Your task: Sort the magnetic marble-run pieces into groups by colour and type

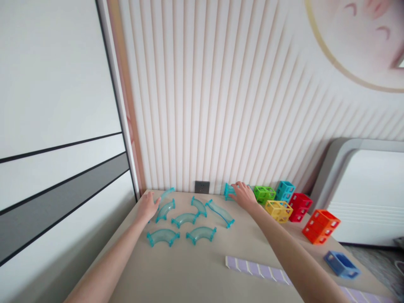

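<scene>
Several clear teal curved track pieces (184,219) lie spread on the beige table (195,269). My left hand (147,206) rests at their left edge, fingers together, touching a curved piece (165,210) near the wall. Over at the back of the table, my right hand (242,194) lies on a teal piece (228,191) by the wall, fingers bent over it. A long straight-ish teal track (220,213) runs between the two hands.
Open-frame blocks stand at the right: green (264,193), teal (285,190), yellow (278,210), red (300,206), orange (321,226) and a blue one (341,264) near the table edge. A lilac strip (255,268) lies in front. A wall socket (202,187) sits behind.
</scene>
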Demonstrator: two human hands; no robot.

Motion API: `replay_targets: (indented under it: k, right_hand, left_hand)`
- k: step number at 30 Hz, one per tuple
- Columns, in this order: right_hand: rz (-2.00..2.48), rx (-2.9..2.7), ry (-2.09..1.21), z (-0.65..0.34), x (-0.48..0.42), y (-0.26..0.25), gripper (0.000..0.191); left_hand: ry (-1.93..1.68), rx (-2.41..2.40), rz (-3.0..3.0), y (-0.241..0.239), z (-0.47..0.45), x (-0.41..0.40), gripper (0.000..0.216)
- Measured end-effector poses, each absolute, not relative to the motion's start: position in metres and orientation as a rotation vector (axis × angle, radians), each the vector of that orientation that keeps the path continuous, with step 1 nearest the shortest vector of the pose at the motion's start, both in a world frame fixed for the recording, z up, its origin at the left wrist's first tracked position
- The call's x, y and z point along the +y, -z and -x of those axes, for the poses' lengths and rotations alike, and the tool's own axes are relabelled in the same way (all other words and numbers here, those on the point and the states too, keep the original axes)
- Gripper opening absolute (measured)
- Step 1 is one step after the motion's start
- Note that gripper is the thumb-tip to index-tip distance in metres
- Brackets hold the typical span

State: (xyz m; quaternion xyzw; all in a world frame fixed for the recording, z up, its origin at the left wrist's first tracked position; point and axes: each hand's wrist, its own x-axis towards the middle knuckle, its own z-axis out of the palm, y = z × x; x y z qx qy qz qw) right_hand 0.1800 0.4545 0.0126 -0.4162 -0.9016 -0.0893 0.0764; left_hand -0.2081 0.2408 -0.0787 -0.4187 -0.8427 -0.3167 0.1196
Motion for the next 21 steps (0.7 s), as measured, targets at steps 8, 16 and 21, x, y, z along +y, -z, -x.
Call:
replay_targets:
  k: [8, 16, 21]
  right_hand:
    - [1.245, -2.805, 0.384, -0.183, 0.489, -0.010, 0.050]
    - [1.222, -2.843, 0.425, -0.180, 0.491, 0.009, 0.036]
    - [1.220, -2.880, 0.391, -0.185, 0.489, 0.017, 0.039]
  left_hand:
    - [0.876, -2.084, 1.404, 0.055, 0.125, 0.220, 0.033]
    - [0.902, -1.795, 1.750, 0.044, 0.056, 0.202, 0.024]
    - [0.848, -1.700, 1.812, 0.049, 0.048, 0.200, 0.023]
